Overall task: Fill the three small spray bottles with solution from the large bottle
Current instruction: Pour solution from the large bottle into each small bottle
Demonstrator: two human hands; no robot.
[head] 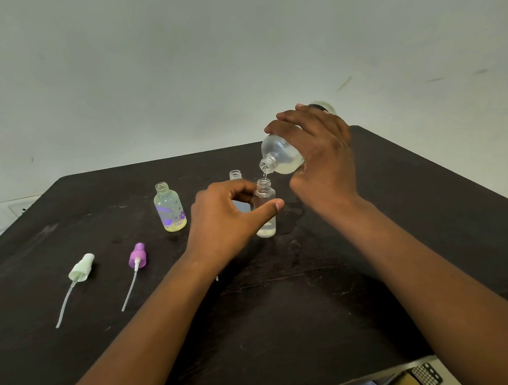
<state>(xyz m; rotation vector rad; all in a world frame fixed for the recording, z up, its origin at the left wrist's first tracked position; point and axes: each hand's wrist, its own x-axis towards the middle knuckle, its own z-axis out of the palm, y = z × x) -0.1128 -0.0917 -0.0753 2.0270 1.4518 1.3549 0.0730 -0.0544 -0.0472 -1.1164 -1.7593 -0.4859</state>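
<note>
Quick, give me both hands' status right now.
Left hand: closed on the clear small bottle, steadying it upright on the table.
Right hand: closed on the large bottle, tipped over the small bottle's mouth.

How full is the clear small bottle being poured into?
Nearly empty: the clear small plastic bottle shows only a shallow layer of liquid at its base, with its neck uncapped.

Single head-worn, wide-angle view. Looks forward and down from above the near edge of a dark table (285, 310), facing a pale wall (177, 62) behind its far edge. Close range: both forearms enter from the bottom corners and both hands sit mid-frame. Straight table edges bow toward the frame margins. No second view to overlap.
</note>
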